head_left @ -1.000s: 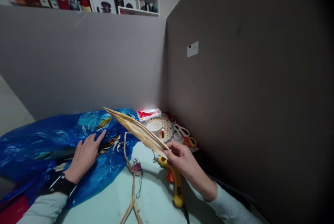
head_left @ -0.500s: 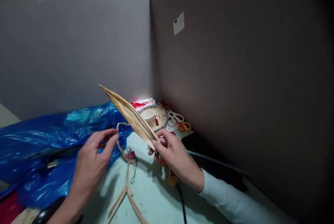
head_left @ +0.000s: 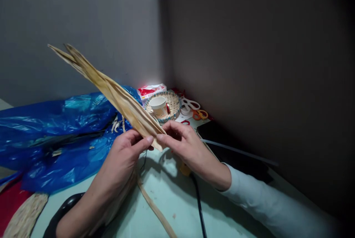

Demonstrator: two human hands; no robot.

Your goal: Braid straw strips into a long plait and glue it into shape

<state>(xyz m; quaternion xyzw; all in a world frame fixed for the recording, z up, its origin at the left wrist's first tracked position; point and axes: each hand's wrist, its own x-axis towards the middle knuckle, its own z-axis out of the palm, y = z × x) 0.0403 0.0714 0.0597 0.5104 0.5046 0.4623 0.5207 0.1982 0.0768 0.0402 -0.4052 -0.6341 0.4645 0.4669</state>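
Left hand (head_left: 122, 155) has joined right hand (head_left: 192, 151) — fingers pinching dried husk (head_left: 119, 101) — packet (head_left: 152, 90) label unreadable.

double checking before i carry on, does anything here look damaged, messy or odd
Two small things: the held husk forks at its far end, one tip darkish; and pale scraps dot the crumpled blue bag, which looks untidy. No spill shows.
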